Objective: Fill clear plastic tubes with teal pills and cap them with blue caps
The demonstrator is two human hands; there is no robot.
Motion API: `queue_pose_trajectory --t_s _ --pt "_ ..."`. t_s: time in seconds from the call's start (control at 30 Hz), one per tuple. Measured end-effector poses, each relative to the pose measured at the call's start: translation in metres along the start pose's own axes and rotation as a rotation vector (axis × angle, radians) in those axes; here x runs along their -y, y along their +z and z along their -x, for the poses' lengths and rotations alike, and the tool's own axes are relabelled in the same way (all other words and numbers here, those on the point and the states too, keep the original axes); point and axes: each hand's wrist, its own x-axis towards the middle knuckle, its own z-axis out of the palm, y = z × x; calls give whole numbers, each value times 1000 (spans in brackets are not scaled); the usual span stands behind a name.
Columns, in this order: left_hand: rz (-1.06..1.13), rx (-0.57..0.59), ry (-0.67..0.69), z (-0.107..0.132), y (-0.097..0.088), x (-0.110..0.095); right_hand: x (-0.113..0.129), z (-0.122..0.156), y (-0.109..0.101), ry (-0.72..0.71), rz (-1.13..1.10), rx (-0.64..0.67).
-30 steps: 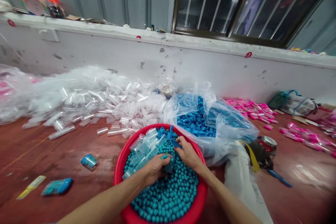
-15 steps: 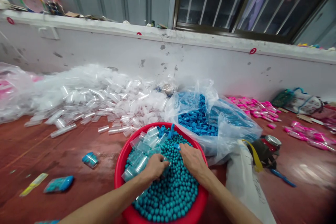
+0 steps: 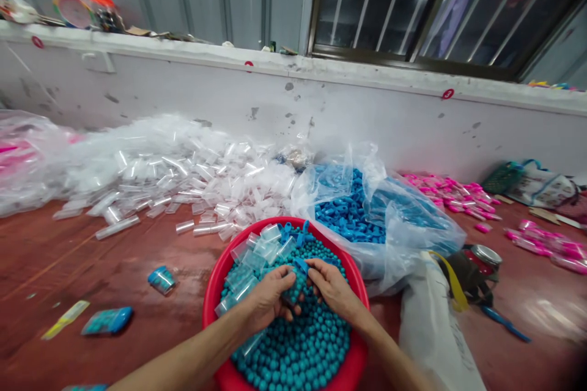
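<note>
A red tub (image 3: 211, 284) full of teal beads (image 3: 302, 345) stands in front of me. Over the beads, my left hand (image 3: 270, 298) is closed around a clear plastic tube (image 3: 292, 288) with teal beads in it, partly hidden by the fingers. My right hand (image 3: 334, 287) pinches a blue cap (image 3: 301, 265) at the tube's upper end; whether the cap is seated I cannot tell. Loose clear tubes (image 3: 257, 253) lie on the beads at the tub's left side. A few blue caps (image 3: 287, 231) rest by the far rim.
Behind the tub spreads a heap of clear tubes (image 3: 183, 171). A plastic bag of blue caps (image 3: 348, 211) sits at back right, with a white sack (image 3: 426, 311) nearer. Bead-filled tubes (image 3: 107, 321) lie on the red floor (image 3: 151, 348) at left; pink pieces (image 3: 545, 241) lie right.
My right hand has brought the blue cap left to the tube. My left hand has turned and lifted the bead-filled tube. The view has shifted slightly.
</note>
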Motion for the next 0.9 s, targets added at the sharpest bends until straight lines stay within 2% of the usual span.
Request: queue_pose_trajectory --t_s 0.1,0.3,0.4,0.53,0.63,0.77,0.9 --pt "85 3 50 5 -1 -1 6 2 4 -130 87 -74" --pt "41 -87 105 11 -2 1 3 6 10 -330 489 -343" --pt "21 -96 133 14 -4 2 5 8 11 -337 414 -251" --pt "-36 -96 186 17 -4 3 14 8 9 -241 175 -77" --pt "-55 -130 189 18 -1 2 17 7 9 -187 79 -56" --pt "-73 -229 189 20 5 1 16 9 15 -201 100 -69" --pt "-28 -315 171 22 9 2 17 11 15 -289 208 2"
